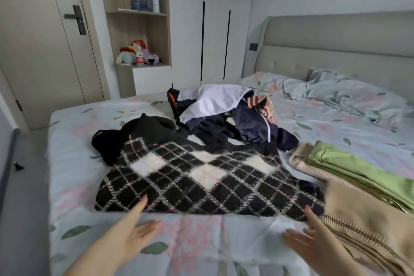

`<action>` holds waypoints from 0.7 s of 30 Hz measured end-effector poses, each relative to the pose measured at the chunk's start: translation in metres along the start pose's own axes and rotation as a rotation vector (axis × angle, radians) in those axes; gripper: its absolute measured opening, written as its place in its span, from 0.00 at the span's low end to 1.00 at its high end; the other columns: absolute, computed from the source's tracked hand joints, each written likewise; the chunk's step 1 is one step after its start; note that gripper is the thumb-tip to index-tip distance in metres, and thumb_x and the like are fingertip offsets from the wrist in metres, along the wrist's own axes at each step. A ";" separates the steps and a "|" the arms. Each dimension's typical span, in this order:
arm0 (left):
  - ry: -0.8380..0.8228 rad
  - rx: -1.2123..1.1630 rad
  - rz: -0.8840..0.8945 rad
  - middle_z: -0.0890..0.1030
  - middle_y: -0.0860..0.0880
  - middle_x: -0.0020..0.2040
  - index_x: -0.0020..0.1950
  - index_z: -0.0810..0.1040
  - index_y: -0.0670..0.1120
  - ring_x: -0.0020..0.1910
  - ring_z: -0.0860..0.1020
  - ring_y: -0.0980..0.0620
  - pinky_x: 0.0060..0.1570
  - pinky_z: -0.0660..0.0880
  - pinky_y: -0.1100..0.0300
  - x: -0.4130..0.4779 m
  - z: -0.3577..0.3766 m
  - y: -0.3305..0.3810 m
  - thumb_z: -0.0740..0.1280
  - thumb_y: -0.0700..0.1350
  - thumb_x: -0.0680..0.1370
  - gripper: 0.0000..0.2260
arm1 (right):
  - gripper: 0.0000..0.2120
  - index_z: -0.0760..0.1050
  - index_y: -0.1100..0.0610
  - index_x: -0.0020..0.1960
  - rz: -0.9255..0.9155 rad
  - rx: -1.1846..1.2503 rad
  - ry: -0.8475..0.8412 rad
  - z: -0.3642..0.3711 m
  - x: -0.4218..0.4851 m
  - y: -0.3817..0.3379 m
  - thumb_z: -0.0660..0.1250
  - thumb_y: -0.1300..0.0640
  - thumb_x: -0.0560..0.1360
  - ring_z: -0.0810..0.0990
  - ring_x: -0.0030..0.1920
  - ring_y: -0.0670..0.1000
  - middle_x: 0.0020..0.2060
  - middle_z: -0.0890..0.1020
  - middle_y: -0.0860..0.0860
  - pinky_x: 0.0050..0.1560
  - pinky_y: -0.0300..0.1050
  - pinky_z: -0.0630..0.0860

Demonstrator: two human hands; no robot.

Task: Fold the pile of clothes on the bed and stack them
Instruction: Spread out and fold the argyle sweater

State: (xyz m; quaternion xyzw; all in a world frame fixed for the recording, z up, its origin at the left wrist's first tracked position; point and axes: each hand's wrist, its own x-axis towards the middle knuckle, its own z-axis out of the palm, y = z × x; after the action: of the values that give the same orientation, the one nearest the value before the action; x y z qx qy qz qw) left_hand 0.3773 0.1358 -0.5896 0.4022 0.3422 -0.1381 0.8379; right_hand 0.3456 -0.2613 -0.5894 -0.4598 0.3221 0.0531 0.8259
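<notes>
Roughly partway: left grip (131,229) and right grip (318,243) both open, empty, fingertips at near hem of argyle sweater (201,177), spread unfolded just ahead on bed (201,244); folded green/beige stack (358,172) beside right grip, unfolded pile (224,114) beyond remains.
</notes>
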 end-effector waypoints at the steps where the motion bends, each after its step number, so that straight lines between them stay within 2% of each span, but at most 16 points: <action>1: 0.035 -0.034 0.016 0.73 0.31 0.64 0.71 0.67 0.36 0.64 0.74 0.35 0.66 0.71 0.44 0.001 -0.001 0.004 0.70 0.46 0.76 0.27 | 0.57 0.59 0.63 0.74 0.029 0.063 -0.019 0.001 0.007 -0.005 0.82 0.48 0.53 0.73 0.65 0.66 0.66 0.69 0.71 0.71 0.59 0.67; 3: 0.061 -0.052 0.050 0.69 0.33 0.71 0.77 0.59 0.37 0.70 0.70 0.37 0.72 0.64 0.44 0.003 0.000 0.009 0.69 0.45 0.78 0.32 | 0.57 0.54 0.69 0.75 0.060 0.149 -0.083 0.003 0.018 -0.010 0.77 0.43 0.59 0.71 0.68 0.66 0.68 0.68 0.72 0.73 0.57 0.64; 4: 0.066 -0.072 0.063 0.67 0.34 0.72 0.78 0.56 0.37 0.71 0.69 0.37 0.72 0.64 0.43 0.005 0.001 0.012 0.69 0.46 0.77 0.35 | 0.53 0.56 0.69 0.75 0.062 0.154 -0.106 0.003 0.024 -0.009 0.74 0.41 0.62 0.72 0.67 0.66 0.65 0.71 0.72 0.72 0.56 0.67; 6: 0.079 -0.098 0.082 0.65 0.34 0.74 0.79 0.53 0.38 0.71 0.69 0.36 0.72 0.65 0.42 0.009 0.004 0.013 0.71 0.47 0.76 0.39 | 0.41 0.66 0.61 0.71 0.033 0.126 -0.081 0.007 0.031 -0.010 0.72 0.40 0.66 0.78 0.59 0.64 0.58 0.77 0.68 0.62 0.56 0.75; 9: 0.119 -0.070 0.107 0.62 0.35 0.75 0.79 0.54 0.41 0.71 0.68 0.35 0.70 0.67 0.41 0.017 0.010 0.014 0.74 0.48 0.74 0.41 | 0.26 0.72 0.60 0.61 -0.009 0.094 -0.007 0.015 0.042 -0.012 0.73 0.46 0.71 0.81 0.51 0.62 0.53 0.80 0.65 0.50 0.55 0.77; 12: 0.118 -0.083 0.112 0.60 0.34 0.76 0.79 0.56 0.43 0.73 0.65 0.36 0.70 0.68 0.42 0.020 0.014 0.015 0.72 0.44 0.76 0.36 | 0.16 0.75 0.62 0.61 -0.052 0.094 -0.001 0.021 0.048 -0.014 0.68 0.54 0.78 0.80 0.55 0.59 0.55 0.82 0.60 0.50 0.51 0.80; 15: 0.143 -0.116 0.130 0.62 0.35 0.74 0.77 0.59 0.40 0.72 0.65 0.39 0.67 0.69 0.47 0.026 0.012 0.017 0.69 0.39 0.78 0.31 | 0.06 0.77 0.63 0.50 -0.096 0.149 -0.044 0.022 0.038 -0.016 0.63 0.61 0.80 0.80 0.49 0.55 0.41 0.85 0.57 0.38 0.44 0.84; 16: 0.149 -0.118 0.143 0.63 0.35 0.73 0.76 0.61 0.39 0.71 0.67 0.40 0.66 0.70 0.49 0.025 0.011 0.019 0.69 0.39 0.78 0.29 | 0.05 0.77 0.62 0.49 -0.111 0.166 -0.053 0.022 0.031 -0.016 0.63 0.62 0.80 0.80 0.48 0.54 0.38 0.85 0.56 0.38 0.44 0.83; 18: 0.152 -0.119 0.181 0.68 0.36 0.69 0.72 0.66 0.40 0.65 0.71 0.41 0.62 0.72 0.52 0.021 0.009 0.024 0.69 0.39 0.78 0.25 | 0.05 0.79 0.62 0.50 -0.134 0.196 -0.050 0.020 0.014 -0.013 0.64 0.63 0.78 0.81 0.49 0.55 0.40 0.86 0.56 0.49 0.47 0.83; 19: 0.152 -0.122 0.197 0.71 0.36 0.65 0.70 0.69 0.40 0.59 0.74 0.43 0.58 0.73 0.54 0.018 0.006 0.026 0.70 0.39 0.77 0.22 | 0.06 0.79 0.62 0.51 -0.129 0.209 -0.037 0.018 0.006 -0.010 0.64 0.64 0.77 0.81 0.50 0.56 0.43 0.85 0.57 0.54 0.50 0.81; 21: 0.155 -0.120 0.223 0.74 0.40 0.55 0.66 0.72 0.41 0.46 0.75 0.48 0.49 0.74 0.57 0.013 0.000 0.026 0.72 0.40 0.75 0.21 | 0.07 0.77 0.63 0.51 -0.096 0.224 0.025 0.012 -0.009 -0.005 0.62 0.66 0.76 0.81 0.49 0.58 0.43 0.85 0.59 0.56 0.53 0.76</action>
State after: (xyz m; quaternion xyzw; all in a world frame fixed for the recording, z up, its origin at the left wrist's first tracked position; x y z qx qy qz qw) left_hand 0.3999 0.1530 -0.5838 0.3964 0.3666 0.0077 0.8416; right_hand 0.3462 -0.2528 -0.5762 -0.3803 0.3139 -0.0286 0.8695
